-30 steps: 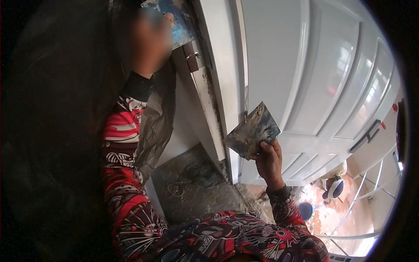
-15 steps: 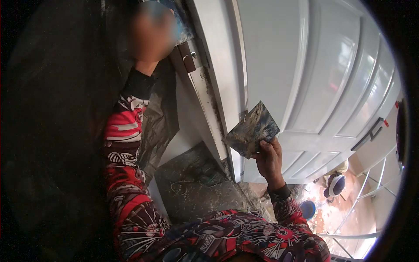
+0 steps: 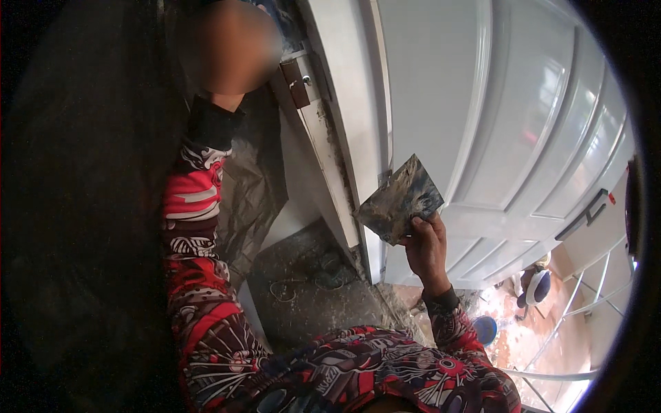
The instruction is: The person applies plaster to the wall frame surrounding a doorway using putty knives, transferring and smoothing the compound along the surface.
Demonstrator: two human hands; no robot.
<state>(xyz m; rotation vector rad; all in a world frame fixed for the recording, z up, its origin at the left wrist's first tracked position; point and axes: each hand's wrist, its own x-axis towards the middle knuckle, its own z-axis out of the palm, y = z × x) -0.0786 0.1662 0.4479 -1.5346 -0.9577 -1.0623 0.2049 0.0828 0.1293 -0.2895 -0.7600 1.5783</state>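
The left hand [image 3: 233,51] is blurred — its grip unreadable. The bluish piece [image 3: 289,26] beside it is cut off at the top.

Loc: bldg int. | likely reno site | wht panelled door [image 3: 506,131] | stained flr [image 3: 511,352] w/ 1 blue bucket [image 3: 485,330]

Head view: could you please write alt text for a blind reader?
The person's right hand holds a flat, smeared dark four-sided plate before a glossy white panelled door. The blurred left hand is left of a white door frame.

Left hand [image 3: 233,51] slightly higher now
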